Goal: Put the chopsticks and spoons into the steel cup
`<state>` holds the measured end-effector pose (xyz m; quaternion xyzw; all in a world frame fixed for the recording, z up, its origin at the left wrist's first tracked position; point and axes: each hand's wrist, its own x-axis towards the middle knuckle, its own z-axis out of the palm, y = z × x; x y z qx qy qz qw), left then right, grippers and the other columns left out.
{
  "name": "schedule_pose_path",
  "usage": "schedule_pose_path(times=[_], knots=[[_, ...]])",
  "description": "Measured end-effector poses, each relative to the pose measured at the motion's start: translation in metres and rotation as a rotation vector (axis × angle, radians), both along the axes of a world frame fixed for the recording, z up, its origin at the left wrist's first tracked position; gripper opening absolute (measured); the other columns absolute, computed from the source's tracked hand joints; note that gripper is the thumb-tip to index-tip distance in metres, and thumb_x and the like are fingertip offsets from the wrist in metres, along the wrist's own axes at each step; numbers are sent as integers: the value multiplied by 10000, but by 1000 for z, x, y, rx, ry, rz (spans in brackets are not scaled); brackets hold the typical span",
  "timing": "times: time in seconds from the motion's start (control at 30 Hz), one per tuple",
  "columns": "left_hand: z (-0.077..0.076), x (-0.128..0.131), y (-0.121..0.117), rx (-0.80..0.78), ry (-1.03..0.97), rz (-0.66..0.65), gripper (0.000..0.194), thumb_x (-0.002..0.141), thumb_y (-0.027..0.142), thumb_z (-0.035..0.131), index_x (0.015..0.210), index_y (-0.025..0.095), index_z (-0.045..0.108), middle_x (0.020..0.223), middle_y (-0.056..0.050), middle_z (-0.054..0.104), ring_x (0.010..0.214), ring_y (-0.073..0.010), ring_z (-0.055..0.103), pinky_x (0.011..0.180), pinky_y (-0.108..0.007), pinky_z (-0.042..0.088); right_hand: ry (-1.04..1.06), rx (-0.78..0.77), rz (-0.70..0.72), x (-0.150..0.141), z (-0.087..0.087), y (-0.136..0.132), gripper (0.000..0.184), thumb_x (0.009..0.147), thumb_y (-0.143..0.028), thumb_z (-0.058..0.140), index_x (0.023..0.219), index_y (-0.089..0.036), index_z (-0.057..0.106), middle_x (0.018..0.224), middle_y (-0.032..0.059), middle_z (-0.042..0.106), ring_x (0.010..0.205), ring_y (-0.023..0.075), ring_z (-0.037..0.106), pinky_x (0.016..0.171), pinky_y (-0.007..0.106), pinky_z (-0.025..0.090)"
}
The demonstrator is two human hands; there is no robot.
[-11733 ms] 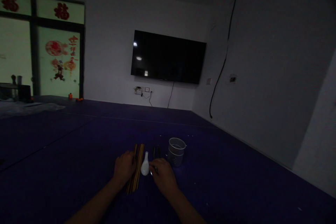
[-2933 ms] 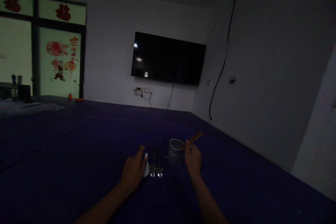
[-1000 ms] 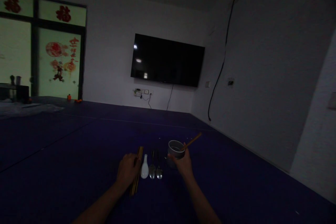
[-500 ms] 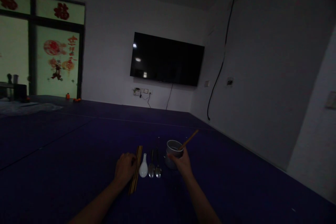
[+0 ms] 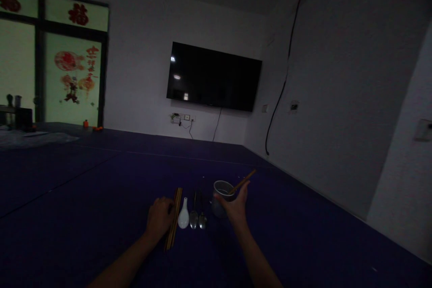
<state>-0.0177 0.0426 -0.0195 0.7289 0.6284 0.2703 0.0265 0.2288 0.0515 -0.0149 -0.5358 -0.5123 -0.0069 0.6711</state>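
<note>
On the dark purple floor mat, my left hand (image 5: 159,218) rests with curled fingers on a bundle of brown chopsticks (image 5: 176,199) that lie pointing away from me. To their right lie a white ceramic spoon (image 5: 184,218) and two metal spoons (image 5: 198,219). A grey cylindrical holder (image 5: 220,192) stands further right, with a brown chopstick (image 5: 245,179) leaning out of it to the right. My right hand (image 5: 236,203) is beside the holder, fingers spread apart, just below the leaning chopstick and not gripping it.
A black television (image 5: 213,77) hangs on the white wall ahead, with sockets and a cable (image 5: 184,119) below it. Glass doors with red paper decorations (image 5: 72,72) are at the left. A white wall (image 5: 354,112) runs along the right side of the mat.
My right hand has opened and let go of the chopstick, which now leans in the grey holder. My left hand stays on the chopstick bundle.
</note>
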Motion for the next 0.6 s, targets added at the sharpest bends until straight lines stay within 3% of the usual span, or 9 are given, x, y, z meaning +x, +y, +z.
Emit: schedule_pose_path(times=[0.03,0.1,0.17,0.23,0.33,0.47,0.6], knots=[[-1,0,0,3,-4,0,225,828,183,465,945,185,658,1007,-47,675,991,-190,579,813,-262,394,-62,32,-85,-1,5,-5,1256,535,-591,737,1453,-102,31,1492,231,134,1367,369,121,1055,539,233],[-2,0,1,6,-2,0,228,827,193,463,945,184,658,1006,-50,674,986,-193,580,807,-264,395,-181,138,-208,-5,17,-17,1171,630,-615,672,1458,-113,12,1510,219,55,1377,360,78,1051,562,224],[-2,1,2,-1,11,3,230,824,206,461,940,187,660,999,-49,674,980,-196,581,798,-266,397,-285,257,-285,-10,27,-30,1011,718,-579,623,1458,-146,88,1502,197,148,1361,349,179,1015,563,291],[-1,1,2,-9,24,7,235,819,215,460,938,191,662,995,-45,675,980,-198,581,794,-270,397,-401,361,-287,-18,33,-40,683,814,-446,581,1390,-180,327,1395,161,404,1268,300,388,979,499,373],[2,2,-1,-15,32,22,243,814,230,457,943,207,662,999,-41,676,998,-209,576,785,-291,393,-642,365,-67,-32,31,-48,304,884,-285,500,1167,-206,579,1055,88,668,981,205,618,870,366,474],[6,3,-5,-25,31,57,242,811,274,464,944,226,661,1002,-43,680,1026,-224,565,782,-318,381,-830,145,158,-53,15,-50,245,907,-274,443,999,-208,661,913,66,707,828,164,655,767,281,490],[8,4,-6,-40,37,60,233,802,296,477,934,225,656,982,-45,689,1005,-224,575,779,-323,372,-961,-79,307,-64,4,-48,234,899,-275,447,957,-230,669,860,39,707,796,150,645,709,242,467]])
